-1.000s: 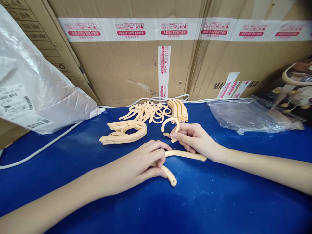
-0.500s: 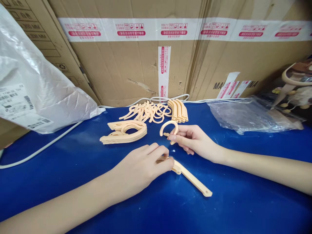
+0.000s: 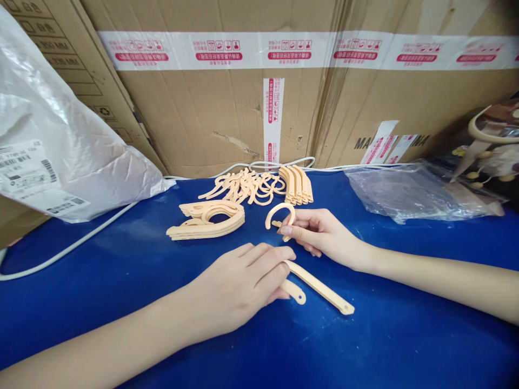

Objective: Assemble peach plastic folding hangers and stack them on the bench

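Note:
My right hand (image 3: 314, 231) pinches a cream plastic hanger hook (image 3: 280, 208), its curve up and open to the left. Low over the table, my left hand (image 3: 247, 275) is closed around a short hanger arm (image 3: 295, 292), whose holed end sticks out under the fingers. A longer hanger arm (image 3: 320, 286) lies slanting toward the lower right, its upper end by my left fingertips. Whether the two arms are joined is hidden by the hand. Folded hangers (image 3: 206, 229) lie stacked beyond my left hand.
Behind the hands lie a heap of hooks (image 3: 243, 186) and a row of curved hanger arms (image 3: 298, 185). Cardboard boxes (image 3: 211, 108) stand at the back. A white plastic bag (image 3: 81, 146) is at left, a clear bag (image 3: 417, 192) at right, and a white cable (image 3: 81, 246) runs along the left.
My left fingers have shifted slightly right and regripped. The short arm's end has swung down, away from the long arm, and more of it shows. My right hand has barely moved.

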The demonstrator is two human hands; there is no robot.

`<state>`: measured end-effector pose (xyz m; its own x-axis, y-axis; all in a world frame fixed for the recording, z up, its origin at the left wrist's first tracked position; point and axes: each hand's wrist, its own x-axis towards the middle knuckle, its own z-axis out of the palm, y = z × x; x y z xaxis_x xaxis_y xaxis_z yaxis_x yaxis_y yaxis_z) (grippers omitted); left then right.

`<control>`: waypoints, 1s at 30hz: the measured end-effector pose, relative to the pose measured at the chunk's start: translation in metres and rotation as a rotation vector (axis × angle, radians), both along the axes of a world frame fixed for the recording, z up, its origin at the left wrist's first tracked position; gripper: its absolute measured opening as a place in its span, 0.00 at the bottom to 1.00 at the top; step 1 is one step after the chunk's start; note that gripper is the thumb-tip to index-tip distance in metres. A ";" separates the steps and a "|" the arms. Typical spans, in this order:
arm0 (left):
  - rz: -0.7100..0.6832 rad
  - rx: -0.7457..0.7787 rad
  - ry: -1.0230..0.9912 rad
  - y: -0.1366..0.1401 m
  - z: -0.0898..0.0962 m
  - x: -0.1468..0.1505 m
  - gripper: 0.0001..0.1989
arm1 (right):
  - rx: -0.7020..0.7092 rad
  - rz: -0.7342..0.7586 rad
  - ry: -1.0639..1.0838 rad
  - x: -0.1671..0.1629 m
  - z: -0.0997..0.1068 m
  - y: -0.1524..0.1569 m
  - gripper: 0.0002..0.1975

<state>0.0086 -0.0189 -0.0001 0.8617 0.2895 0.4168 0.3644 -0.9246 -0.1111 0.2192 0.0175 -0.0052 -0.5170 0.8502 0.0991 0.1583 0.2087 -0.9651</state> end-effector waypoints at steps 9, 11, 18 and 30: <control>0.086 -0.066 -0.266 -0.001 0.002 -0.006 0.06 | 0.004 0.050 -0.003 0.000 0.002 -0.001 0.15; 0.121 -0.040 -0.279 -0.001 0.002 -0.007 0.10 | 0.014 0.087 0.001 0.001 0.003 -0.002 0.16; 0.234 -0.120 -0.312 0.002 0.001 -0.008 0.12 | 0.000 0.109 -0.009 0.000 0.003 -0.001 0.16; 0.332 -0.263 -0.057 0.006 0.001 -0.001 0.07 | 0.046 -0.045 -0.051 0.000 0.001 0.000 0.18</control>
